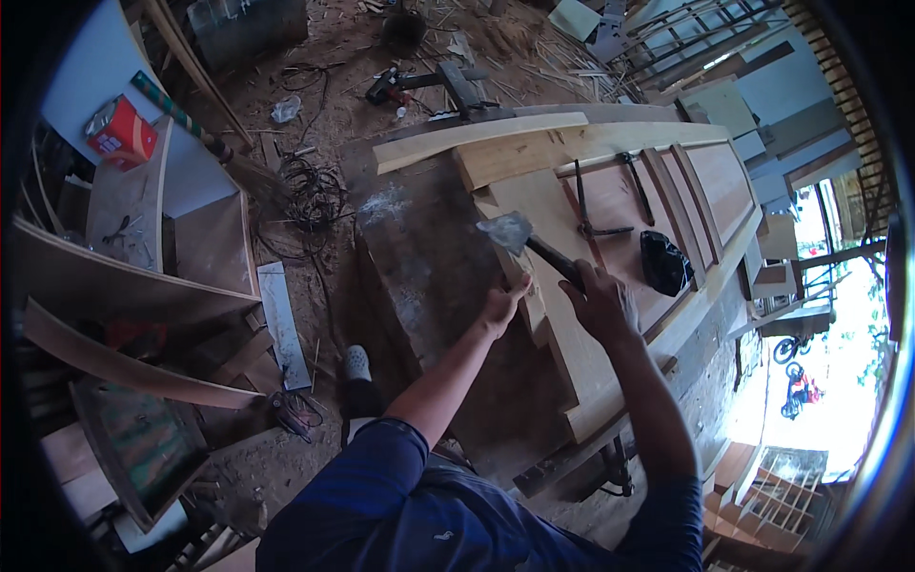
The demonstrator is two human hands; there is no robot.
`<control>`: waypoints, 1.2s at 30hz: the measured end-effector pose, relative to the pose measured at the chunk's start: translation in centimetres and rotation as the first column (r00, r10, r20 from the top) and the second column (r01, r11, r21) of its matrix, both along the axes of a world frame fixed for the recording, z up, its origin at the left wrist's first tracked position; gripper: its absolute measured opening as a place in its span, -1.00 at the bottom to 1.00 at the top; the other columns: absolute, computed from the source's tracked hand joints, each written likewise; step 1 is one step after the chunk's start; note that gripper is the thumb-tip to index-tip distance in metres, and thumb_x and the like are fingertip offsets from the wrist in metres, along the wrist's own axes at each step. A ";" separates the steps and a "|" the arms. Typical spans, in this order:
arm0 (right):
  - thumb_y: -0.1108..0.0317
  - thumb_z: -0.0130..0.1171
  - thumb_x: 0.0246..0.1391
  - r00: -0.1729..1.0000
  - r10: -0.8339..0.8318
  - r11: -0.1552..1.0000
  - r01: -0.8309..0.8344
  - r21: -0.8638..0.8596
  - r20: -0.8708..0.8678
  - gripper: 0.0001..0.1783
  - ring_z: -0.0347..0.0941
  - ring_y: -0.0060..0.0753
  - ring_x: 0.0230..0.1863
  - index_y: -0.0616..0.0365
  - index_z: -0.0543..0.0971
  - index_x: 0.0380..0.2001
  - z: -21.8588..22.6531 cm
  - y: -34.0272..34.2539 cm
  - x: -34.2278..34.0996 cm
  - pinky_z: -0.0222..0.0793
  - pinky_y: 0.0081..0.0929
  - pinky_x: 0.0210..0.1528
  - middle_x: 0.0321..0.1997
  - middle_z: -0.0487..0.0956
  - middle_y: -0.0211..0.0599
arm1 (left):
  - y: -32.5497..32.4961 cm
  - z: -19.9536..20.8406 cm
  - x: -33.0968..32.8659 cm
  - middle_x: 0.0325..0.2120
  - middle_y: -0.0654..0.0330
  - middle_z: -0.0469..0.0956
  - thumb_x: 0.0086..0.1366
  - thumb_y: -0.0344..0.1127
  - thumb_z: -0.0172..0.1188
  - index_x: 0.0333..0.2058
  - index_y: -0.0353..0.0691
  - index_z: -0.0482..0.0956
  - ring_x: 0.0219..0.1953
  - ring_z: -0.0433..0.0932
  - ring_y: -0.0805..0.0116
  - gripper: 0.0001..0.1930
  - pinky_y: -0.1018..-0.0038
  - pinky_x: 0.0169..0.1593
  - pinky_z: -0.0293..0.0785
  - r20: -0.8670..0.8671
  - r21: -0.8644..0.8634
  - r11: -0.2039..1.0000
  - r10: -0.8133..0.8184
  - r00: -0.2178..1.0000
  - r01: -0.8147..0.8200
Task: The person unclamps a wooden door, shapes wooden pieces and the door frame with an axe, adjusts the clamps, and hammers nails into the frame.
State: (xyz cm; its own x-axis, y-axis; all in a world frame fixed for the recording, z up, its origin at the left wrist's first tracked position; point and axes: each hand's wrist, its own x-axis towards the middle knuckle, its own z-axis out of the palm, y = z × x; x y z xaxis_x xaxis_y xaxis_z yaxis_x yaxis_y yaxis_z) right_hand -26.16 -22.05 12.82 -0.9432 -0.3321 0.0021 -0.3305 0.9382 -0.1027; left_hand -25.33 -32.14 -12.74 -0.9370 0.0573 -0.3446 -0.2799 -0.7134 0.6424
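Note:
My right hand is wrapped round the dark handle of a hammer-like tool. Its broad pale-grey head hangs over the stepped left end of a wooden door panel; blur hides the head's exact shape. Just below that head, my left hand is closed at the panel's edge, thumb pointing up. Whatever its fingers hold, if anything, is too small to make out. The panel, pale frame with reddish inner boards, lies on a dark stained workbench.
On the panel lie a black plastic bag and dark metal bars. A pale plank rests along the far side. Beyond stands a power tool. Tangled cable covers the floor at left, near curved boards and a red can.

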 end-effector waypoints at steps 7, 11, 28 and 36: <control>0.27 0.18 0.30 0.943 0.325 0.718 -0.297 0.629 0.074 -0.84 0.75 -0.12 -0.33 0.09 0.58 -0.15 -2.4 -8.2 -4.5 0.64 -0.15 -0.27 -0.40 0.70 -0.18 | 1.3 -0.8 0.8 0.32 0.00 0.54 0.45 0.08 0.43 0.43 -0.39 0.38 0.39 0.45 0.21 -0.18 0.32 0.43 0.33 0.071 -0.019 1.000 0.025 0.997 -0.024; 0.26 0.17 0.29 0.923 0.336 0.664 -0.372 0.649 0.185 -0.83 0.76 -0.07 -0.33 0.11 0.55 -0.17 -2.1 -10.4 -3.5 0.67 -0.17 -0.23 -0.36 0.70 -0.14 | 4.0 2.6 1.9 0.34 0.02 0.51 0.51 0.05 0.34 0.49 -0.29 0.32 0.40 0.43 0.26 -0.23 0.32 0.40 0.38 0.086 0.296 0.955 -0.047 0.995 0.020; 0.28 0.09 0.35 0.951 0.250 0.804 -0.309 0.508 0.184 -0.84 0.78 0.00 -0.28 0.12 0.51 -0.12 -1.5 -10.4 -4.2 0.67 -0.11 -0.22 -0.36 0.74 -0.12 | -0.6 1.9 -0.6 0.19 0.00 0.62 0.46 0.00 0.41 0.28 -0.57 0.49 0.26 0.56 0.23 -0.28 0.32 0.30 0.46 0.276 0.064 0.987 -0.158 0.948 0.146; 0.21 0.20 0.28 0.945 0.263 0.774 -0.326 0.543 0.193 -0.78 0.77 -0.02 -0.28 0.14 0.54 -0.19 -3.9 -11.7 -3.9 0.67 -0.13 -0.26 -0.32 0.74 -0.08 | 2.4 -3.4 0.2 0.26 0.02 0.58 0.55 -0.16 0.28 0.40 -0.39 0.40 0.32 0.53 0.20 -0.40 0.31 0.41 0.38 0.097 -0.071 0.997 -0.035 0.995 0.041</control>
State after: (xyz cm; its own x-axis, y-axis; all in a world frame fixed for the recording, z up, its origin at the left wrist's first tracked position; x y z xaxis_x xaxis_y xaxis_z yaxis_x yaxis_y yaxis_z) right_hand -30.05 -33.77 8.88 -0.7832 -0.5067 -0.3603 -0.6180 0.6982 0.3614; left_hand -25.17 -29.71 -16.18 -0.8972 0.0639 -0.4371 -0.3685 -0.6537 0.6610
